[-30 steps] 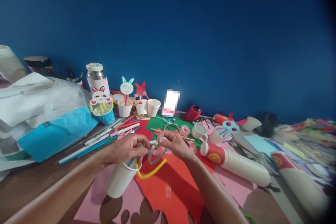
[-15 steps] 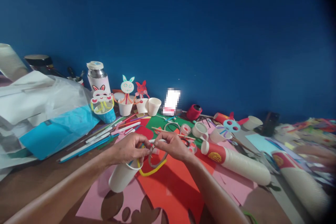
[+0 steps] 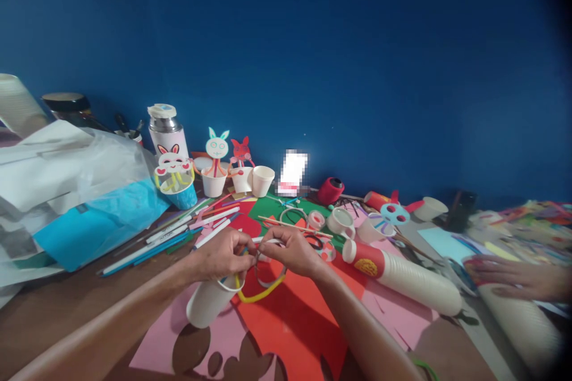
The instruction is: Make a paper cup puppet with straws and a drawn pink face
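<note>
My left hand is closed in a pinch just above the rim of a white paper cup; what lies between its fingertips is too small to make out. The fingertips of my right hand meet it, closed on a pale ring that looks like a roll of clear tape. A bent yellow pipe cleaner comes out at the cup's rim and curves below the ring. The cup leans slightly over pink paper with cut-out holes, beside a red sheet.
Rabbit-faced cup figures stand at the back left near a thermos. Markers lie on the left. A sleeve of paper cups lies on the right. Another person's hand rests on a second cup stack.
The other person's hand has come down onto the cup stack at the right. My hands stay pinched together, with the cup, pipe cleaner and ring shifted only slightly.
</note>
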`<state>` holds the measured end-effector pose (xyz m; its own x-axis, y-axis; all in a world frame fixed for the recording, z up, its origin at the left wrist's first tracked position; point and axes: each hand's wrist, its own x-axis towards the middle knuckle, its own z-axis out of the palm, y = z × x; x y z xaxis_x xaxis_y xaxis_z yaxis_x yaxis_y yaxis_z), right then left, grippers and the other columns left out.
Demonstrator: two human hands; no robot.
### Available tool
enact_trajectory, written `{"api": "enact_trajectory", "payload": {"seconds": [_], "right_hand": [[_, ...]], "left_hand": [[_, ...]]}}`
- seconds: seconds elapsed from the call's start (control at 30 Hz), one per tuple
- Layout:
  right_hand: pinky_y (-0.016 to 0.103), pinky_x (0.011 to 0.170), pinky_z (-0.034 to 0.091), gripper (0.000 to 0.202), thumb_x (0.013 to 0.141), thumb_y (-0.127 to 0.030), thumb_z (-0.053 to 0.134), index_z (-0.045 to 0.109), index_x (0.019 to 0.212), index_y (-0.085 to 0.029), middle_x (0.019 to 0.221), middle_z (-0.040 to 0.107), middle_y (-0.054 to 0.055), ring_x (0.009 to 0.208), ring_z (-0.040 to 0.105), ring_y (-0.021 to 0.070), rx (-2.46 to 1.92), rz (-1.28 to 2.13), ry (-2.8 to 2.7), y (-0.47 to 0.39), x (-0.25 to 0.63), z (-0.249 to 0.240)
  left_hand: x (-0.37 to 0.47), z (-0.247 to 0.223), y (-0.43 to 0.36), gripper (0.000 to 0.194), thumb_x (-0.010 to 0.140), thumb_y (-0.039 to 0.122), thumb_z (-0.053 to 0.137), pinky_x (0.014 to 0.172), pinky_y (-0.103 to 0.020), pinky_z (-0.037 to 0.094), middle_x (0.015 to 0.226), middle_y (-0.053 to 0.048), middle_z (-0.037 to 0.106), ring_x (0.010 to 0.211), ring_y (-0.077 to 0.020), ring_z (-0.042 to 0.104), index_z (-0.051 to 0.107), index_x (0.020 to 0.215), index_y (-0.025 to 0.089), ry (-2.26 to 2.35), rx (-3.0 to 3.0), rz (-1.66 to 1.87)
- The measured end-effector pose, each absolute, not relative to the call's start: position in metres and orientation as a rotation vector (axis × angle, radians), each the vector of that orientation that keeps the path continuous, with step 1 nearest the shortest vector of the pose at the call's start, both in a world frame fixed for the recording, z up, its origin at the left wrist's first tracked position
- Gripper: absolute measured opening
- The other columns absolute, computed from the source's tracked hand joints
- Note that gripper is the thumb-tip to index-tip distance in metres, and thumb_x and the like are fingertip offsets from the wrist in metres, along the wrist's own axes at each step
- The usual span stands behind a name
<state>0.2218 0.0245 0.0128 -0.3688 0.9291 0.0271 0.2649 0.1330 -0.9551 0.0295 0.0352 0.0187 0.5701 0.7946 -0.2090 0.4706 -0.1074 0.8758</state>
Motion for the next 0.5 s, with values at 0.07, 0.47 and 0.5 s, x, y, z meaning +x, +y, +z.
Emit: {"api": "enact_trajectory", "payload": {"seconds": [0.07,0.47,0.5], "right_hand": [[0.020,0.052,0.038,0.015,0.077,-0.028,0.064,0.065,0.068,-0.016,0.063,0.061,-0.001,0.057,0.051,0.0108,-1.150,1.255,-1.747,0.025,0.222,0.012],[0.022,0.059,0.041,0.014,0.078,-0.028,0.062,0.066,0.072,-0.016,0.069,0.064,0.001,0.063,0.057,0.0127,-1.134,1.236,-1.752,0.028,0.223,0.004],[0.022,0.059,0.041,0.014,0.078,-0.027,0.062,0.066,0.072,-0.016,0.069,0.064,0.001,0.063,0.056,0.0127,-1.129,1.230,-1.753,0.029,0.224,0.003]], "left_hand": [[0.030,0.017,0.035,0.011,0.068,0.022,0.057,0.041,-0.021,0.024,0.046,0.002,0.056,0.043,-0.0112,0.046,0.066,0.070,0.016,1.068,1.799,0.396],[0.032,0.006,0.037,0.008,0.067,0.021,0.051,0.042,-0.020,0.027,0.045,0.004,0.057,0.044,-0.0111,0.046,0.059,0.069,0.017,1.132,1.777,0.448],[0.033,0.006,0.037,0.009,0.066,0.021,0.051,0.043,-0.020,0.030,0.047,0.003,0.060,0.045,-0.0121,0.050,0.059,0.071,0.017,1.110,1.727,0.460]]}}
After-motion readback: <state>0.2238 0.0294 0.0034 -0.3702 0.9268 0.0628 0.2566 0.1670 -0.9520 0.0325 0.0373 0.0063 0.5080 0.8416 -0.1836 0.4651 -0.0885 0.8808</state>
